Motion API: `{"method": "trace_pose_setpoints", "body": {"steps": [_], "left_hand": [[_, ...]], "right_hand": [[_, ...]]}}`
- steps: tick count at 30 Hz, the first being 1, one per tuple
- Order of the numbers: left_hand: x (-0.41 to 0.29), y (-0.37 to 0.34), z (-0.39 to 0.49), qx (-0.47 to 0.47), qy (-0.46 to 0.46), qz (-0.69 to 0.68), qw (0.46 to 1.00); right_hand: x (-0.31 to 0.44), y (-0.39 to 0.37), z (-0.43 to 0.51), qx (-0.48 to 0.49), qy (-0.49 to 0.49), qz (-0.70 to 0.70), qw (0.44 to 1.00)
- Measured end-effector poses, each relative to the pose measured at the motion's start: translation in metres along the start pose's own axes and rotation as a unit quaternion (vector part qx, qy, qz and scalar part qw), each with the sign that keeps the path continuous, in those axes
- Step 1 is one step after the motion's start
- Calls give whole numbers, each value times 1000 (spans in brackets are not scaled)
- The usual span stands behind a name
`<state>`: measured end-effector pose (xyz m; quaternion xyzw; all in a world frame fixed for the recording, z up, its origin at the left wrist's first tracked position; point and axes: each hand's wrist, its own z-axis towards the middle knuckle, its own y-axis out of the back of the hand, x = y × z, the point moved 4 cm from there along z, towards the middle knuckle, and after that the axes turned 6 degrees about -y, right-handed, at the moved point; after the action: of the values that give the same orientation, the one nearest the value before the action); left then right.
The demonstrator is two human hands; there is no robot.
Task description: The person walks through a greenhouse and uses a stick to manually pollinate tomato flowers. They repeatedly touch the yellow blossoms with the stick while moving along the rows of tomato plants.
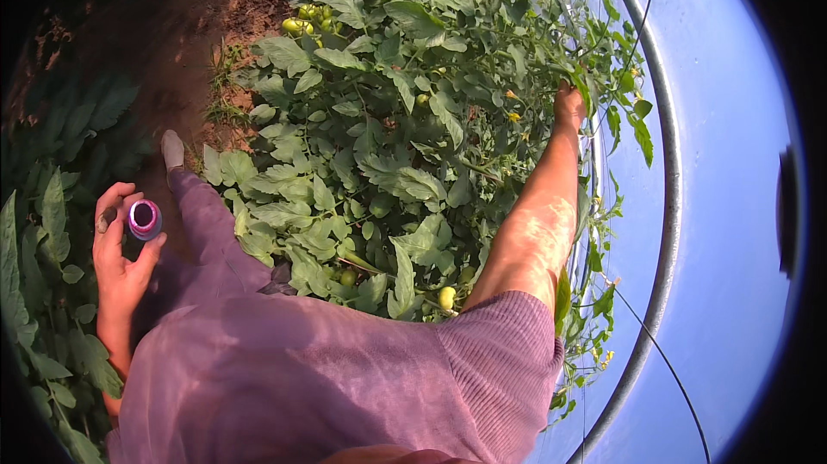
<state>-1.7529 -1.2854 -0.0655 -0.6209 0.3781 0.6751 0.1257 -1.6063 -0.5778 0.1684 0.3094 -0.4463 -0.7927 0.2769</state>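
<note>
My left hand [126, 251], at the left of the head view, holds a small open container [144, 220] between thumb and fingers. It has a pink-stained rim and a dark inside. A small brownish object [105, 219] shows against the fingers of that hand; what it is I cannot tell. My right arm reaches far out over tomato plants [400, 141]. At its end my right hand [570, 105] is up among vine leaves [585, 86], which hide the fingertips. Small yellow flowers [513, 117] grow just left of that wrist.
Green tomatoes [297, 26] hang at the plants' far side, and a yellowish one [446, 298] near my body. A curved metal pipe [672, 179] and thin lines [672, 360] run along bluish sheeting [730, 205] at right. More foliage [55, 218] borders the soil path [168, 70] at left.
</note>
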Motion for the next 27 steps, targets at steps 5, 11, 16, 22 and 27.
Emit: {"method": "trace_pose_setpoints", "body": {"steps": [5,11,16,22,27], "left_hand": [[-2,-8,13,10,-6,25,1000],[-6,-17,24,12,-32,-11,999],[-1,-18,25,9,-27,2,1000],[2,-17,26,5,-35,6,999],[4,-13,23,1,-31,2,1000]], "right_hand": [[-1,-6,-13,-15,-63,-217,974],[19,2,-17,-89,73,-186,976],[22,7,-18,-48,-14,-160,986],[31,12,-21,-70,8,-163,984],[15,13,-19,-82,-13,-74,994]]}}
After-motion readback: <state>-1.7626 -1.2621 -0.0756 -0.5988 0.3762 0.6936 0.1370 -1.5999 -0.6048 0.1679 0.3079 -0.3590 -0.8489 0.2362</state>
